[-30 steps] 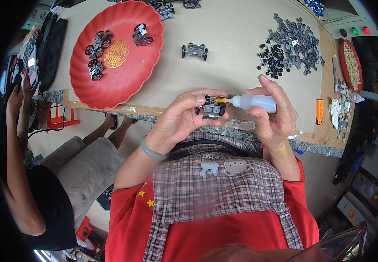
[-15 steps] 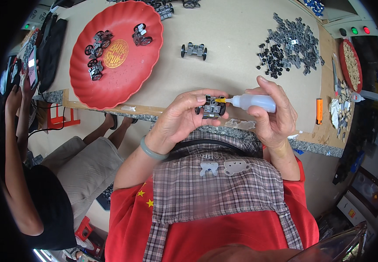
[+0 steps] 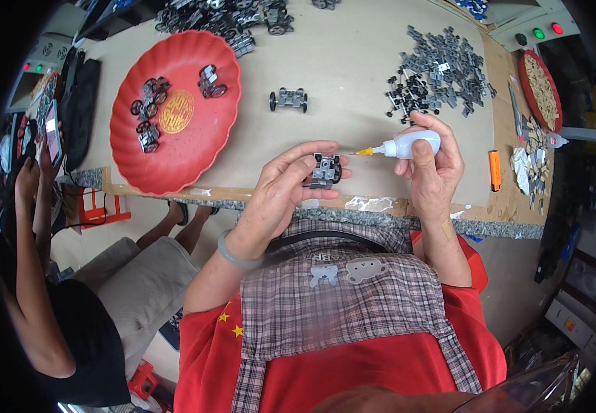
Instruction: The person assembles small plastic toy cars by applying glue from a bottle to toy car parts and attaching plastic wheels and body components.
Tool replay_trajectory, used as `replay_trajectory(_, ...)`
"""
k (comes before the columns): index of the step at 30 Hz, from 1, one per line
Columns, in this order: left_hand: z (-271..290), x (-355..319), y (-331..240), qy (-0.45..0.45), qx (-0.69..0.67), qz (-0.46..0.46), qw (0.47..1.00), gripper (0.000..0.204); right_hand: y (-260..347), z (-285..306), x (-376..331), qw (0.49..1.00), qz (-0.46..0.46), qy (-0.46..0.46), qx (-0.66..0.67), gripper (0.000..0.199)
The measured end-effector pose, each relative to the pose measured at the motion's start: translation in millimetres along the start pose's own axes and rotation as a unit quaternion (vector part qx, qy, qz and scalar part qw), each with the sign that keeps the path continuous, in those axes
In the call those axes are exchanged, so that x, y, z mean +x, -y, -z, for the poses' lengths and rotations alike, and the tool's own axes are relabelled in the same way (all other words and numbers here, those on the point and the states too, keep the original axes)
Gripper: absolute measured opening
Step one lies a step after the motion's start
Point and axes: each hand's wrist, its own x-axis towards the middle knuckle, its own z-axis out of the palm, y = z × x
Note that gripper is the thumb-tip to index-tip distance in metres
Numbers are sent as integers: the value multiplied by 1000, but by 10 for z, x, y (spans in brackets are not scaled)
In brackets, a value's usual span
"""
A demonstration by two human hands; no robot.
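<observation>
Between the fingers and thumb of my left hand (image 3: 286, 180) sits a small grey toy car chassis (image 3: 325, 171) with black wheels, held over the table's front edge. My right hand (image 3: 433, 160) is closed around a squeeze bottle (image 3: 415, 144), white and translucent, with a yellow nozzle tip. The bottle lies nearly level, its tip pointing left toward the chassis and a short way apart from it. Farther back on the table another wheeled chassis (image 3: 288, 100) stands alone.
A red scalloped tray (image 3: 201, 155) at the left holds several wheeled chassis. More are heaped at the back (image 3: 236, 17). Grey parts (image 3: 449, 65) and black axles (image 3: 408, 96) lie in piles at the right, near an orange lighter (image 3: 495, 170). Another person (image 3: 57, 323) holds a phone at the left.
The bottle's tip has drawn back to the right, off the chassis. My left hand has turned the chassis and moved slightly left. The whole view has shifted a little.
</observation>
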Motion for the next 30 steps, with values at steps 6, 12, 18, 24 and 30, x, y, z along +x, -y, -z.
replay_trajectory(6, -37, 100, -54, -49, 96, -35, 994, 33, -44, 132, -37, 997, -55, -22, 53, 33)
replay_trajectory(12, -38, 135, -37, -95, 329, -119, 932, 27, -40, 276, -119, 995, -69, -36, 66, 32)
replay_trajectory(18, -51, 174, -17, -142, 508, -165, 833, 22, -34, 377, -172, 994, -76, -41, 66, 31)
replay_trajectory(24, -33, 186, -28, -163, 622, -269, 717, 26, -73, 445, -187, 992, -82, -48, 84, 30)
replay_trajectory(30, -15, 173, -64, -193, 665, -277, 666, 31, -118, 483, -192, 986, -95, -45, 129, 28)
